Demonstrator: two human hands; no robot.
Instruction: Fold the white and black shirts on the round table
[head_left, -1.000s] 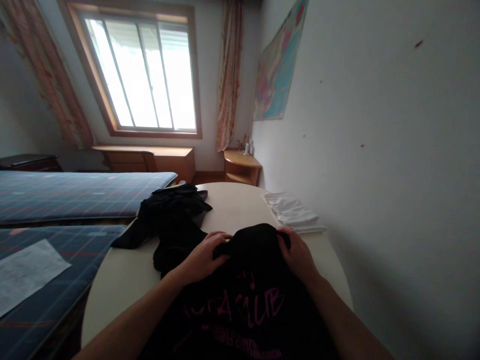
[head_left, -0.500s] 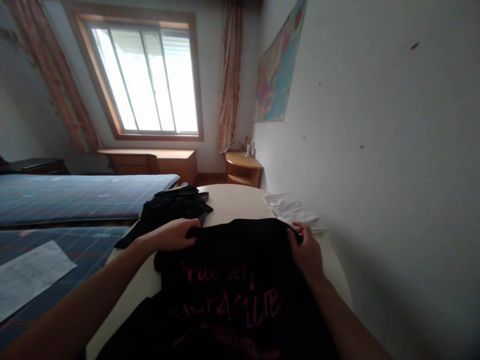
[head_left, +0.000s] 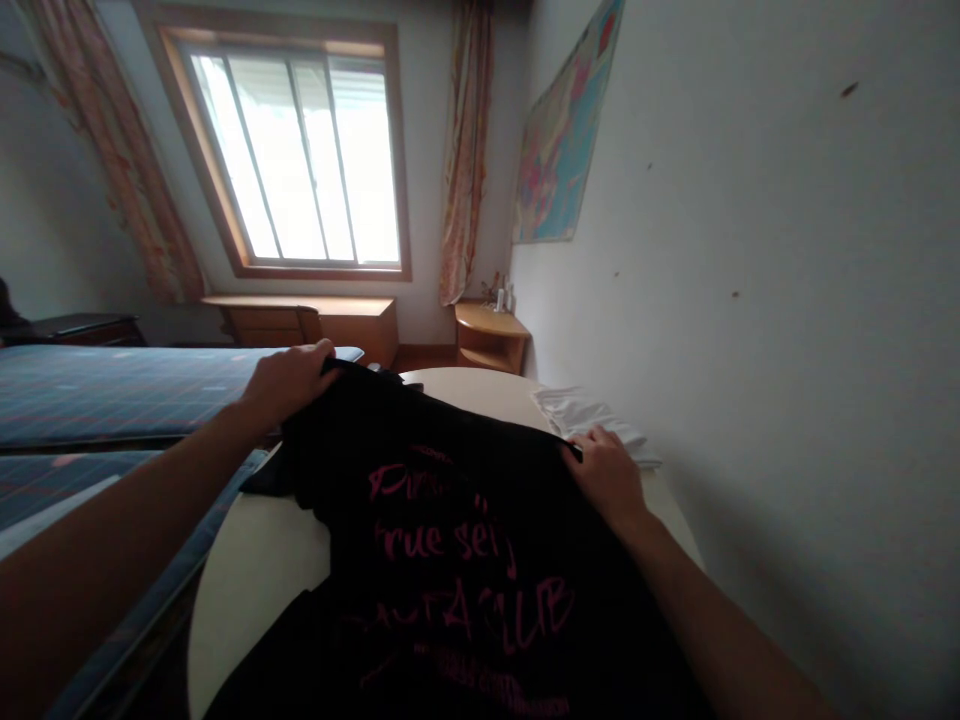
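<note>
- Holding a black garment (head_left: 450,500) with pink printed words by its far edge, I am spanning the round table (head_left: 255,570) with it.
- The fingers of my left hand (head_left: 289,378) are clamping one end of that edge, probably so the cloth is drawing out flat.
- The fingers of my right hand (head_left: 609,480) are pinching the other end near the white cloth (head_left: 577,408), seemingly as an anchor.
- The edge is running nearly straight between my grips, slanting up to the left; whether that end is lifted or just farther off, I cannot tell.
- The printed side is facing up and the body is spreading toward me, I suppose so the table is bearing its weight.
- The white cloth is lying folded at the right, apparently out of the way; dark cloth (head_left: 266,475) is showing at the left, partly hidden behind the garment.
</note>
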